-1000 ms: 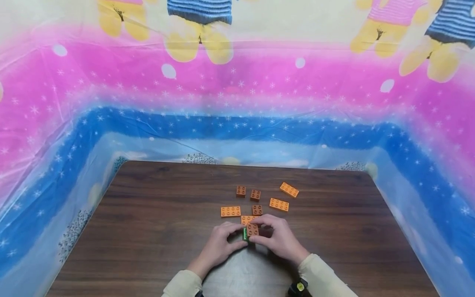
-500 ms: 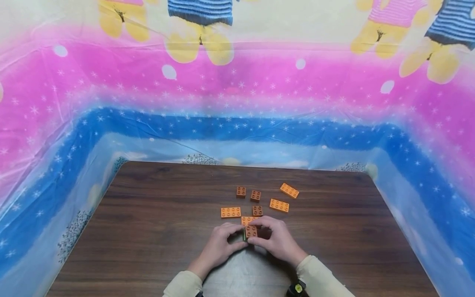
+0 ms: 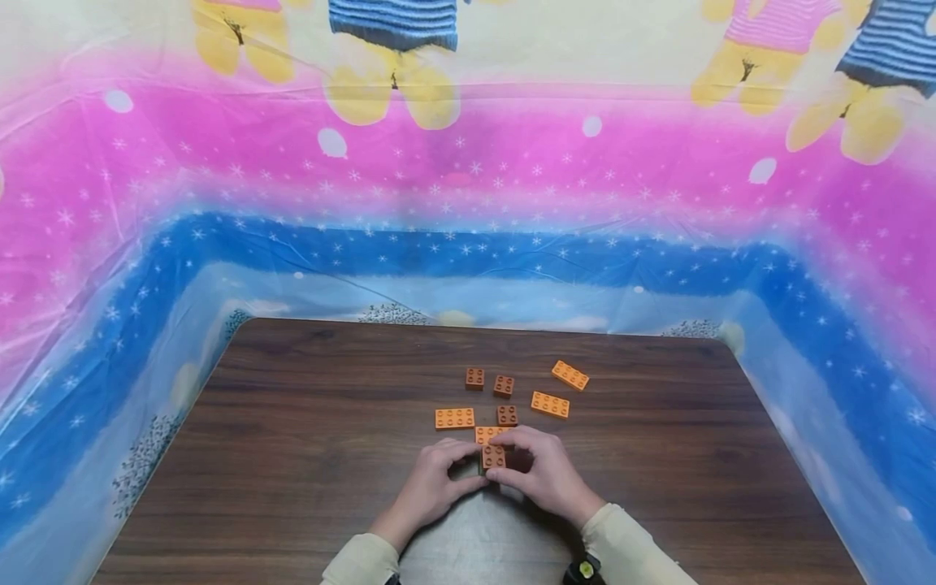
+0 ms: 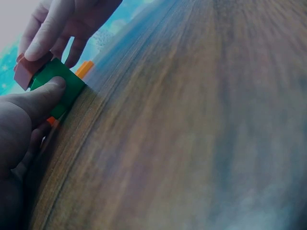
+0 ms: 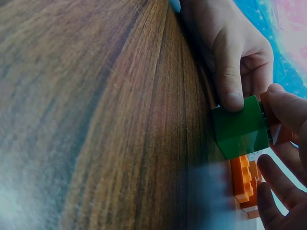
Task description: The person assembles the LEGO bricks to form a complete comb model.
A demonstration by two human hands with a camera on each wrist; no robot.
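Near the front middle of the table (image 3: 307,455), my left hand (image 3: 427,487) grips a green block (image 5: 242,128) between thumb and fingers. My right hand (image 3: 552,471) pinches a brown two-by-two brick (image 3: 493,457) on top of it. From the right wrist view, the brown brick is at the green block's studded top, with a narrow dark gap between them. In the left wrist view, the right thumb lies on the side of the brown brick (image 4: 29,72), and the left thumb presses the green block (image 4: 72,93). Whether the two are fully joined I cannot tell.
Just beyond the hands lies an orange two-by-four brick (image 3: 488,435), partly covered by right fingers. Other orange bricks lie left (image 3: 455,418) and right (image 3: 550,404). Several brown bricks (image 3: 507,415) stand behind. A printed cloth (image 3: 453,252) hangs around the table's far edge.
The brown brick has shifted slightly left over the green block, covering the green strip that showed beside it. My right hand moved with it; the left hand stays in place.
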